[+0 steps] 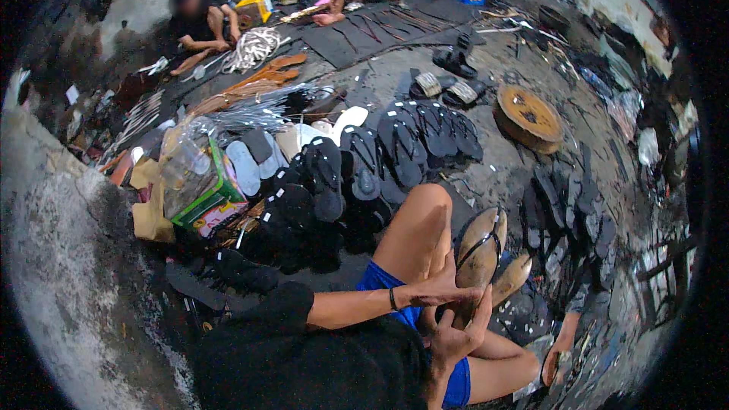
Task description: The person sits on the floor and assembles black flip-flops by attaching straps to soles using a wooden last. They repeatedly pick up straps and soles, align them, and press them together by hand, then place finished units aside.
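A tan wooden shoe last (478, 264) with a thin black thong strap across its front stands tilted over my lap. My left hand (449, 285) comes in from the left, a black band round its wrist, and grips the side of the last near its heel end. From below, my right hand (465, 334) closes on the same last, fingers pressed to its lower part. Both palms and the heel end are partly hidden. Just right of it lies a second wooden last (512, 281), apart from my fingers.
Rows of black flip-flops (399, 148) lie ahead, more black sandals (566, 205) to the right. A round wooden block (528, 118) sits beyond. At left stand an open carton (209, 209) and grey wire bundles (262, 108). A co-worker (199, 26) crouches far left by white cord (254, 47).
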### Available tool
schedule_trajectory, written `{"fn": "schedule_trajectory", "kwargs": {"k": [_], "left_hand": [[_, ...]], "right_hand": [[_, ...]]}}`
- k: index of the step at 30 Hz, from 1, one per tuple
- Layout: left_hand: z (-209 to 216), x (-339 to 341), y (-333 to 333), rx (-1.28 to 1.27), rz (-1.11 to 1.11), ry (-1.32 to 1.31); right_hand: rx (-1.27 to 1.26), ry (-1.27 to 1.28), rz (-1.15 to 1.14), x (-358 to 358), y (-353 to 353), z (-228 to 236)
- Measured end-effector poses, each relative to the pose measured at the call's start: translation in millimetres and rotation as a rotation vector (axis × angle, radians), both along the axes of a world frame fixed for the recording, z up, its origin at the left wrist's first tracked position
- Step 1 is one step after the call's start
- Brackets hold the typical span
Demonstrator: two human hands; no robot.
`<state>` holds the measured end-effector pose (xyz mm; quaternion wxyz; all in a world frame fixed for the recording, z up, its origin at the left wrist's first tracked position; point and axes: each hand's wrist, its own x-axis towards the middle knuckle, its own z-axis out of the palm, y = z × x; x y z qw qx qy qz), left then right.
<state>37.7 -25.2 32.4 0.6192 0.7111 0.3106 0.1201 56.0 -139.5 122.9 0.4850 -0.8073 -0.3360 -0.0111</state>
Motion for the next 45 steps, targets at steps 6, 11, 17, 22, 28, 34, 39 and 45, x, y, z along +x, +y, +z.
{"fn": "schedule_trajectory", "kwargs": {"k": [6,11,17,22,28,34,39,45], "left_hand": [[66.9,-4.8,12.8,-0.143,0.155,-0.254],[40.9,-18.5,13.2,0.242,0.211,-0.050],[84.9,-60.0,18.6,-0.535,-0.246,-0.244],[103.1,-90.6,9.0,-0.533,-0.402,-0.261],[118.2,-97.1,-0.7,-0.745,-0.382,-0.306],[124.0,-93.7,2.0,-0.685,-0.482,-0.284],[145.4,-59.2,8.3,-0.384,-0.514,-0.405],[153.4,-26.5,-19.1,0.686,-0.401,-0.142]], "right_hand": [[0.173,0.418,0.230,-7.1,-19.3,9.4],[-0.066,0.334,0.318,-15.9,-28.7,-7.3],[0.037,0.951,0.226,-5.6,-71.8,-68.1],[0.548,1.505,0.119,-50.7,-79.8,-52.4],[0.538,1.406,0.328,-51.1,-85.5,-24.0],[0.498,1.535,0.630,-56.3,-79.7,-96.7],[0.242,1.075,0.320,-31.8,-53.7,-95.4],[0.690,1.190,0.597,-1.8,-60.8,-41.3]]}}
